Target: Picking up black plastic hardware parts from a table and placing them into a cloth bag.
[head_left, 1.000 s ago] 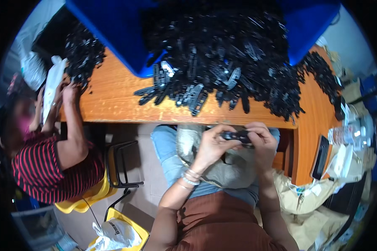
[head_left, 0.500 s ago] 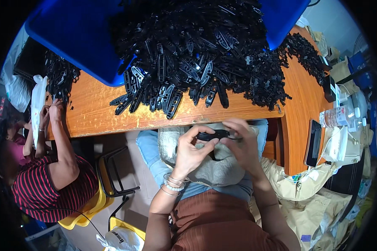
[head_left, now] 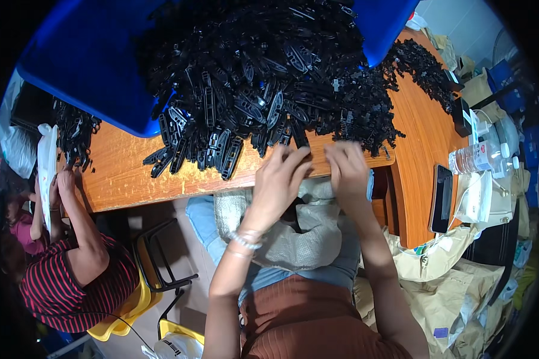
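My left hand (head_left: 281,176) reaches over the front edge of the wooden table, its fingers apart and bent downward. Its fingertips are close to a long black plastic part (head_left: 299,133) at the near side of the heap. Beside it, my right hand (head_left: 347,170) is also at the table edge, near the small black pieces (head_left: 368,128); motion smears its fingers, and whether they hold anything is hidden. A pale woven sack (head_left: 308,242) lies on my lap below both hands, its mouth dark and partly covered.
A big heap of black plastic parts (head_left: 239,78) spills from a blue bin (head_left: 84,90) onto the table (head_left: 126,170). At right stand a phone (head_left: 442,197) and a plastic bottle (head_left: 470,158). A co-worker in a striped shirt (head_left: 72,281) sits at left, near a black-framed chair (head_left: 156,251).
Both hands have moved forward from above the sack to the table edge. The black plastic part held between them before no longer shows in them. The view has shifted slightly.
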`<action>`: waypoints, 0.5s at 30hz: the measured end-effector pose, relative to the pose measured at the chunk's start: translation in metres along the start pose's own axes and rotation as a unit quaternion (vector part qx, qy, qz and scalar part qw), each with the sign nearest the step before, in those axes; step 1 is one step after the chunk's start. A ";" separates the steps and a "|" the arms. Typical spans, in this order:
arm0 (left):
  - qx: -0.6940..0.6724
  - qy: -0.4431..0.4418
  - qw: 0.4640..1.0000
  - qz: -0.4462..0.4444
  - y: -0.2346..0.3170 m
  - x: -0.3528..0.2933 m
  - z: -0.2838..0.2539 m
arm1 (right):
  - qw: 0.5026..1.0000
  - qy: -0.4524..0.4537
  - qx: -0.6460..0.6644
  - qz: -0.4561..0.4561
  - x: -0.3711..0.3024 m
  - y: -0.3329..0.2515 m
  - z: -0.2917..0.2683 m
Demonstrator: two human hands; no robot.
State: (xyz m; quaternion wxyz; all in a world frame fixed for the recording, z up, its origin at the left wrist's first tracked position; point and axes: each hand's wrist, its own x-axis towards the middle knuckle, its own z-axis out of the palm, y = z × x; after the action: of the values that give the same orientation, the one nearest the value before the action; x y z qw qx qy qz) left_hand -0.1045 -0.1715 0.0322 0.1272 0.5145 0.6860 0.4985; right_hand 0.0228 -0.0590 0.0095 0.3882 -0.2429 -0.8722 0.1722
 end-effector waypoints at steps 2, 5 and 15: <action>0.181 0.010 0.983 0.030 0.000 0.020 0.019 | 0.997 0.006 -0.077 -0.010 0.023 0.006 0.009; 0.247 0.017 0.969 0.018 0.000 0.028 0.030 | 0.988 0.001 -0.152 -0.023 0.029 0.010 0.011; -0.144 0.074 0.975 -0.152 -0.001 -0.004 0.020 | 0.999 -0.009 -0.024 -0.044 0.022 0.004 0.006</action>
State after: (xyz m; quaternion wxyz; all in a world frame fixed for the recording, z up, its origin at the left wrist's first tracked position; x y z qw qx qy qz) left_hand -0.0891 -0.1637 0.0207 0.2230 0.3417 0.6848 0.6037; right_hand 0.0063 -0.0437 0.0169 0.3815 -0.2117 -0.8894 0.1364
